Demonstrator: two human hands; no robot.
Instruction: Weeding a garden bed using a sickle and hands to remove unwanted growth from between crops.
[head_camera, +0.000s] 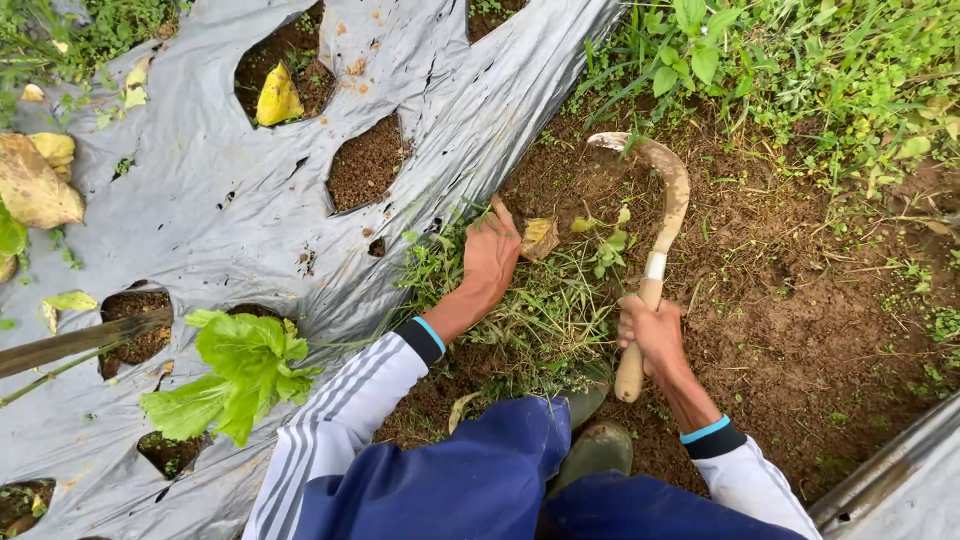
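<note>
blue trousers (470, 480) nearest; right hand (652, 335) clamped on a mud-caked curved sickle (668, 195) with pale wooden handle; left hand (490, 255), fingers apart, presses weeds (540, 310) beside grey plastic mulch (200, 170).

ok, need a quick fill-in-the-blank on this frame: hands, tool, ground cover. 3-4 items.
1. The right hand grips the wooden handle of a curved ____.
2. The left hand presses into a clump of ____ beside the sheet.
3. The grey plastic sheet over the bed has ____ cut in it, showing soil.
4. A leafy green plant grows from the sheet on the person's ____ side.

Missing words: sickle; weeds; holes; left
</note>
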